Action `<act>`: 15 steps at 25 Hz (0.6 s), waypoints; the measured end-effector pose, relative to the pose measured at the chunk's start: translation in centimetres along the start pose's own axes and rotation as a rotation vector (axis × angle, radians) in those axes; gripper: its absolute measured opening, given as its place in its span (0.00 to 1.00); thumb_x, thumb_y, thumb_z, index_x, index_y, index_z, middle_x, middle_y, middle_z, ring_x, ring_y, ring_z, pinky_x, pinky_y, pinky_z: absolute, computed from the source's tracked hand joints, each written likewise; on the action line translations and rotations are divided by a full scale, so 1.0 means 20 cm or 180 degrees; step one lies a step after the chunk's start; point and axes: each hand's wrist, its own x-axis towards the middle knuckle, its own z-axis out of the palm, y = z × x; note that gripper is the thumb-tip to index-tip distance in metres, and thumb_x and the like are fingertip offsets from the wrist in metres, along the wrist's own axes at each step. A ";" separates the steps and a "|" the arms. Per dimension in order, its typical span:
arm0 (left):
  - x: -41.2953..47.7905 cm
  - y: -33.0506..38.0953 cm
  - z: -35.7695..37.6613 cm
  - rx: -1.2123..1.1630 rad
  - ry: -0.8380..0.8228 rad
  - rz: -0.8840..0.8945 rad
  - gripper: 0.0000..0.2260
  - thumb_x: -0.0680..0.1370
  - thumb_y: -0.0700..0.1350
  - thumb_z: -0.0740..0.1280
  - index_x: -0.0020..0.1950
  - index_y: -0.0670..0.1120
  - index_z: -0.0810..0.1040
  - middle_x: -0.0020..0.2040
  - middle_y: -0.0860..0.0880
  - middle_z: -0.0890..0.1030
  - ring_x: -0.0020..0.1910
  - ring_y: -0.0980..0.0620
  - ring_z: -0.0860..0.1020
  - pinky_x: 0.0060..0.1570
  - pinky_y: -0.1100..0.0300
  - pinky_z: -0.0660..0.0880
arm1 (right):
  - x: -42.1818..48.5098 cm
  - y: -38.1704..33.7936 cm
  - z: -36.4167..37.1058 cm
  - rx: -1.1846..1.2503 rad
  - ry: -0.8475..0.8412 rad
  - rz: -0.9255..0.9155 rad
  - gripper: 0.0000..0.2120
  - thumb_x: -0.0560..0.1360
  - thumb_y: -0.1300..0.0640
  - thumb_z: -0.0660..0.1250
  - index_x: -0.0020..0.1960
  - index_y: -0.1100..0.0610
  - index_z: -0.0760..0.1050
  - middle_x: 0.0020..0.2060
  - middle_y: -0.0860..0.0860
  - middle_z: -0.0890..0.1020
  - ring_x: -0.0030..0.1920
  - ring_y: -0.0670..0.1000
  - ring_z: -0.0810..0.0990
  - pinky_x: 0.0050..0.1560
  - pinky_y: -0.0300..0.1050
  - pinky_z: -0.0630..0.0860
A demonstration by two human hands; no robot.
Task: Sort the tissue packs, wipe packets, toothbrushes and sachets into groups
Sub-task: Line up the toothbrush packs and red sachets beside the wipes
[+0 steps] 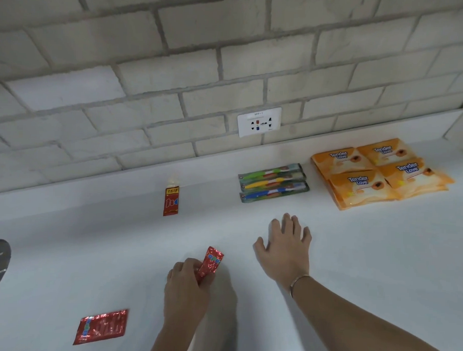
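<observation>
Foil is what you are dealing with: the red sachet (212, 262) looks thin, crinkly and nearly weightless, so it should need only a light pinch. Your left hand (185, 289) has it by its lower end, fingers and thumb curled round it, and the upper end pokes up free above the white counter (353, 258). Hold it at the flat sealed edge rather than the filled middle, since a hard squeeze could probably burst or crease it, and the glossy skin may slip. Your right hand (285, 249) is open with fingers spread low over the counter, holding nothing; whether it touches the surface cannot be told. A second sachet (101, 325) lies flat near your left side, and a third sachet (171, 200) sits by the back wall — that one seems the likely gathering spot. The toothbrushes (273, 183) in their sleeves and the soft orange tissue packs (380, 172) already lie grouped farther right.
</observation>
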 end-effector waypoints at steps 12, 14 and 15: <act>-0.09 0.12 0.17 0.0320 0.0369 0.1077 0.11 0.74 0.53 0.67 0.49 0.48 0.82 0.49 0.50 0.81 0.51 0.45 0.79 0.54 0.47 0.76 | 0.01 0.01 -0.01 0.0065 -0.0099 0.0040 0.29 0.77 0.39 0.53 0.71 0.54 0.70 0.78 0.60 0.65 0.80 0.63 0.57 0.77 0.68 0.54; -0.09 0.07 0.16 0.0497 0.0509 0.0886 0.16 0.74 0.54 0.63 0.53 0.46 0.82 0.52 0.46 0.81 0.54 0.42 0.77 0.54 0.45 0.75 | 0.02 0.01 -0.02 0.0057 -0.0136 0.0040 0.30 0.77 0.38 0.52 0.72 0.53 0.69 0.79 0.59 0.64 0.80 0.63 0.56 0.77 0.68 0.53; -0.06 0.04 0.15 0.0592 0.0514 0.0724 0.18 0.73 0.55 0.62 0.55 0.46 0.81 0.54 0.45 0.81 0.55 0.41 0.77 0.55 0.44 0.75 | 0.02 0.01 -0.02 0.0065 -0.0140 0.0045 0.30 0.77 0.38 0.52 0.72 0.53 0.69 0.79 0.59 0.64 0.81 0.63 0.56 0.77 0.68 0.53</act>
